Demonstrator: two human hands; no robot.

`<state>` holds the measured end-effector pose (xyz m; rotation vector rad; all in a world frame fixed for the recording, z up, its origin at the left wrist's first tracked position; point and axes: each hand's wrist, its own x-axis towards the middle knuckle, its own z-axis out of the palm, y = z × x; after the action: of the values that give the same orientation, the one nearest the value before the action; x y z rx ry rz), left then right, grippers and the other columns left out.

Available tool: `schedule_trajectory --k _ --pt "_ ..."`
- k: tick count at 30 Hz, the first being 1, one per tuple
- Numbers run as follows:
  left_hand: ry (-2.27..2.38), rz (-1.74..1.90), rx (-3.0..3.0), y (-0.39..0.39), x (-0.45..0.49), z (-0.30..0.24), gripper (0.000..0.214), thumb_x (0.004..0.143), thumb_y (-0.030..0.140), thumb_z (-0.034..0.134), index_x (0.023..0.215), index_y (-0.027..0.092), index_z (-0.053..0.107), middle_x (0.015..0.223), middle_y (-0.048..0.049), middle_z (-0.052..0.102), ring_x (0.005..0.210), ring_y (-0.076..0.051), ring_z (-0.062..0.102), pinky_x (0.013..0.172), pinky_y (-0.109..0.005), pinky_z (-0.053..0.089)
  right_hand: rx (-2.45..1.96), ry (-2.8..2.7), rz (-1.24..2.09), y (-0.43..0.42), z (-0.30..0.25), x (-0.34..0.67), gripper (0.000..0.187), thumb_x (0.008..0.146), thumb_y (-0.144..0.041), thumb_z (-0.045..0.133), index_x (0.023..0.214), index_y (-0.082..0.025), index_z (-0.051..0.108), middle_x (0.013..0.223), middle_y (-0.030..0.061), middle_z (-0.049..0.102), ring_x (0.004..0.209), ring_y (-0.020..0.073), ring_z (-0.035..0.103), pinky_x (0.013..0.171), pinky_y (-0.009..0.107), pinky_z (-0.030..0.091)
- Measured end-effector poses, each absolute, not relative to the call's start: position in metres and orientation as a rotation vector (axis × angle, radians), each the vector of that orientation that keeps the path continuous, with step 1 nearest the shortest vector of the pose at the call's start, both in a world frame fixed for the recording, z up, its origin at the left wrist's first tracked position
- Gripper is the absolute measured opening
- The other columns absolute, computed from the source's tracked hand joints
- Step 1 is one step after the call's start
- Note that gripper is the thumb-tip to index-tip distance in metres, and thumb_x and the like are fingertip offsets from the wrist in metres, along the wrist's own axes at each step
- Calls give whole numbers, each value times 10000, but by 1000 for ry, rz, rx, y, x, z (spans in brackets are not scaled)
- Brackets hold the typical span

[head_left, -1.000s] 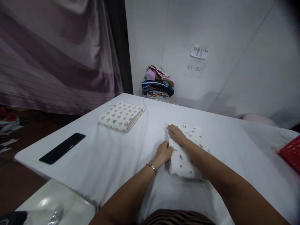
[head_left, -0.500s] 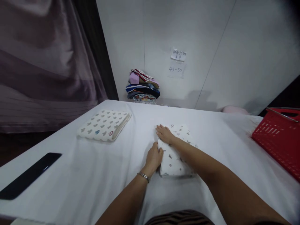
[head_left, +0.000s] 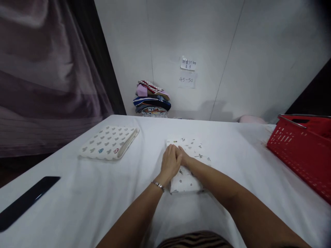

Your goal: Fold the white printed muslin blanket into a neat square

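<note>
A folded white cloth with small dark prints [head_left: 190,148] lies on the white-covered table [head_left: 232,158] in front of me. My left hand [head_left: 170,163], with a bracelet at the wrist, lies flat along the cloth's left edge, fingers stretched out. My right hand [head_left: 184,157] rests on top of the cloth beside it, mostly hidden by the left hand, fingers extended. The two hands touch each other. Neither hand grips the cloth.
A second folded cloth with a grey pattern [head_left: 108,147] lies to the left. A black flat object [head_left: 26,201] sits at the table's near left. A red basket [head_left: 302,146] stands at the right. Stacked folded fabrics [head_left: 152,100] sit against the wall under paper notes [head_left: 188,64].
My hands have come together on the cloth; the right hand drew back from the far corner toward the left hand. The view swung right, revealing more of the red basket.
</note>
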<state>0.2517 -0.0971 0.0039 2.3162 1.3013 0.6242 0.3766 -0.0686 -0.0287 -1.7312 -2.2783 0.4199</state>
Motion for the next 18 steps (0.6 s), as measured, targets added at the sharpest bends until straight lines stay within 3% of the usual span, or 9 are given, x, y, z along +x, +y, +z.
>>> schedule_trajectory --k 3,6,8,12,18 --pt "1326 458 2275 -98 260 -12 682 899 504 352 1448 120 222 1547 -128 178 1431 -270 94 1146 -420 117 -1755 -2286 385 -73 -23 399 503 936 -314 390 1428 -216 360 1494 95 328 1397 240 222 1119 474 190" --pt "1385 403 2243 -98 258 -29 730 903 532 304 1470 94 160 1561 -123 95 1439 -255 21 1153 -426 70 -1946 -2166 206 -82 -18 435 525 965 -355 310 1445 -144 324 1523 124 247 1417 249 152 1130 482 127" --pt "1384 399 2249 -98 255 -34 720 905 518 302 1472 97 161 1563 -110 75 1441 -241 10 1156 -403 77 -2104 -2042 124 -88 -20 459 572 961 -419 308 1451 -123 306 1532 127 217 1423 256 113 1134 490 83" --pt "1350 391 2258 -96 252 -33 680 914 502 287 1465 112 207 1563 -94 94 1441 -235 27 1155 -379 110 -2305 -1849 254 -93 -34 489 632 946 -518 270 1466 -158 268 1550 97 168 1425 255 100 1118 505 137" --pt "1396 271 2283 -97 252 -23 688 907 512 290 1461 110 225 1561 -101 95 1439 -253 38 1151 -441 114 -2326 -1848 305 -90 -37 491 632 945 -528 249 1461 -165 274 1557 84 137 1427 259 83 1116 512 129"
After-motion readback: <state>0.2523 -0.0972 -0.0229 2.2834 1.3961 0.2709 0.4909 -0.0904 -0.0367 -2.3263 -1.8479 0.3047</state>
